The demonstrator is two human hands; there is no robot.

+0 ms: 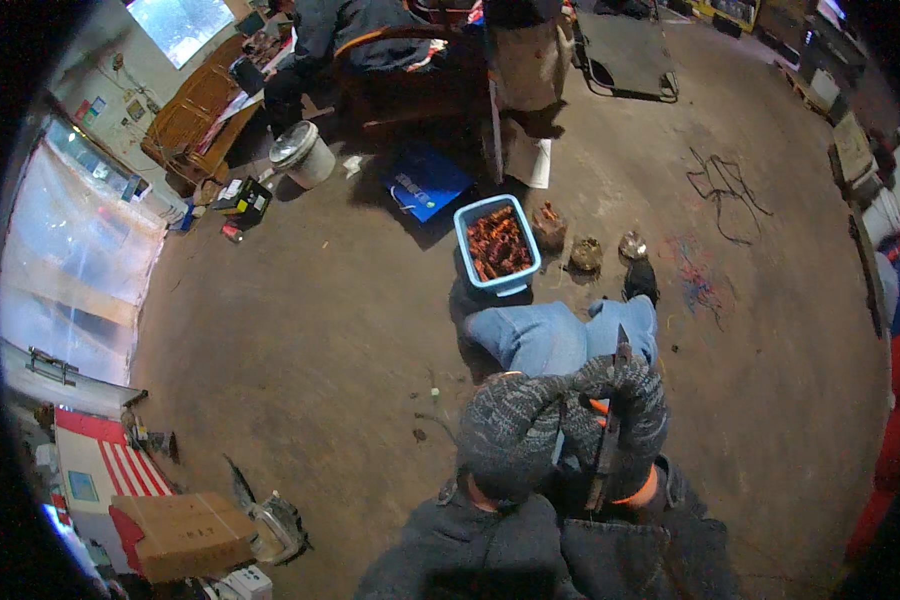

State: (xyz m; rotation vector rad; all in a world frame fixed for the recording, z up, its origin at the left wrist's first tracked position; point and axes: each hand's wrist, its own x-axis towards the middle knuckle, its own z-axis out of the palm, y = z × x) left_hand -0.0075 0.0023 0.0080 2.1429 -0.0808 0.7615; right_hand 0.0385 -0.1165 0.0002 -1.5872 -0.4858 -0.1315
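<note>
Both my hands wear dark grey knitted gloves and meet in front of my lap. My right hand (642,425) is closed around a knife-like tool (610,440) with a narrow dark body and a pointed tip directed away from me. My left hand (510,435) is curled shut, its fingertips against the right hand's fingers; what it pinches is hidden. A small orange piece (598,407) shows between the hands; I cannot tell what it is. Just beyond my knees, a light blue plastic basin (461,240) holds a heap of reddish-brown, copper-coloured scraps.
Three small containers or bundles (586,254) stand right of the basin. Coloured wire scraps (698,275) and dark cable (727,190) lie on the floor. Beyond are a blue bag (427,186), a white bucket (305,157) and a seated person (355,40). A cardboard box (185,535) lies lower left.
</note>
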